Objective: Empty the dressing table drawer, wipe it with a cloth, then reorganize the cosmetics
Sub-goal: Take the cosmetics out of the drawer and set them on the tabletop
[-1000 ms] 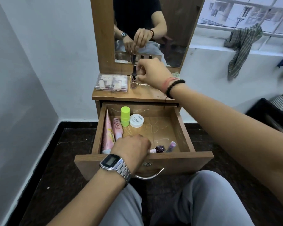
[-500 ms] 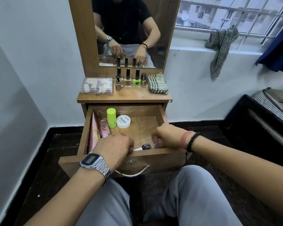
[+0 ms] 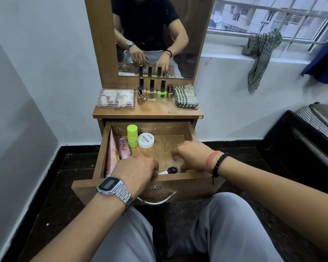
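The wooden drawer (image 3: 102, 148) is pulled out toward my lap. In its back left stand a green stick (image 3: 132, 136) and a white nail-polish jar (image 3: 146, 140), with pink tubes (image 3: 124, 148) lying along the left wall. A dark purple nail polish bottle (image 3: 172, 170) lies near the front, white cap pointing left. My left hand (image 3: 136, 171) rests on the drawer's front edge, fingers curled inside and touching that cap. My right hand (image 3: 189, 156) is inside the drawer at the right front, fingers curled down and blurred; what is under them is hidden.
On the dressing table top (image 3: 150, 110) stand several nail polish bottles (image 3: 151, 89), a clear plastic box (image 3: 115, 98) and a folded striped cloth (image 3: 186, 97) below the mirror. Another cloth (image 3: 259, 52) hangs from the windowsill. Dark furniture (image 3: 292, 148) stands at the right.
My right hand has left the bottles on the table top and come down into the drawer's right front. My left hand has stayed at the drawer's front edge.
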